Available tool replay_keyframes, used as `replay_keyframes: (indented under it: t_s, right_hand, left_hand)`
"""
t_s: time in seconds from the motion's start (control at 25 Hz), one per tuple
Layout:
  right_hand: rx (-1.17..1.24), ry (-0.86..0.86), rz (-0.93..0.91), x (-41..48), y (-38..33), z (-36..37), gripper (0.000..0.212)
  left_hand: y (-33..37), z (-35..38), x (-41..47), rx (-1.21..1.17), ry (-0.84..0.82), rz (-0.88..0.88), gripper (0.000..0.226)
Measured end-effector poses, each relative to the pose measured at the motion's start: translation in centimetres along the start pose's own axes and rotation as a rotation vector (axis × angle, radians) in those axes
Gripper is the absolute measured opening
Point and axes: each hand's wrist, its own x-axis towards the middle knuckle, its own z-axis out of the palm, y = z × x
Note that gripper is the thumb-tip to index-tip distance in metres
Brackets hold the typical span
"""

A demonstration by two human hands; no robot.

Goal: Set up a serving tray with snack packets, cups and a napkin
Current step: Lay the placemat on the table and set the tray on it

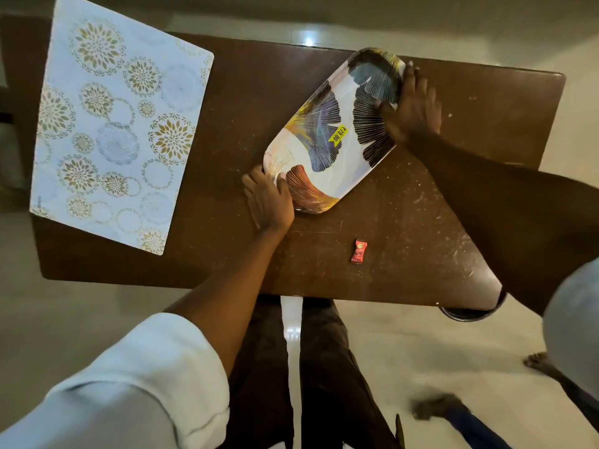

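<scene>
Grips: our left grip (269, 197) and right grip (413, 106) each pinch one tray (327, 157) end, thumbs on top.
Risk: w/ a careless turn we may sweep the red packet (359, 251) off the desk (421, 222).

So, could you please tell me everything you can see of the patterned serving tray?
The oblong glossy serving tray has rounded corners and a shallow raised rim, white with large fan-shaped leaves in black, blue, gold and rust. A yellow price sticker sits near its middle; nothing lies in it. It is angled diagonally over the scratched brown table. The left hand grips its near end, the right hand its far end.
</scene>
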Motion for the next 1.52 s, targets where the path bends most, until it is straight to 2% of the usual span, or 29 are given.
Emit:
replay_keyframes:
  t_s: [0.16,0.28,0.44,0.52,0.64,0.84,0.96,1.12,1.32,1.52]
  right_hand:
    - [0.022,0.112,0.026,1.1,-0.3,0.5,0.068]
    - [0.056,0.177,0.032,2.8,-0.3,0.0,0.049]
    - [0.002,0.145,0.036,4.0,0.6,-0.7,0.047]
    - [0.004,0.135,0.012,3.5,1.2,-0.9,0.047]
    - [0.091,0.151,0.124,1.2,4.5,-1.4,0.048]
    - [0.433,0.237,0.537,-6.2,12.8,0.1,0.036]
    - [0.68,0.352,0.788,-11.9,17.5,2.6,0.032]
    - [0.959,0.551,1.027,-18.7,20.7,6.4,0.029]
    - [1.187,0.683,1.223,-23.8,20.4,10.1,0.029]
    - [1.332,0.768,1.287,-24.3,18.9,11.2,0.031]
  left_hand:
    - [0.8,-0.3,0.6,-0.309,-0.051,-0.071,0.041]
    - [1.2,-0.1,0.6,-0.412,-0.059,-0.182,0.037]
    - [1.2,1.0,-0.2,-0.675,-0.059,-0.506,0.034]
    - [1.1,1.6,-0.5,-0.688,-0.071,-0.522,0.033]
    - [2.2,1.8,-0.5,-0.624,-0.031,-0.342,0.03]
    - [8.7,2.3,2.5,-0.412,0.008,0.023,0.028]
    - [16.1,4.2,3.4,-0.312,-0.095,0.257,0.026]
    - [24.4,8.7,1.3,-0.145,-0.215,0.55,0.025]
    - [29.8,13.4,-3.0,0.062,-0.244,0.798,0.03]
    - [33.7,15.8,-4.6,0.171,-0.294,0.889,0.033]
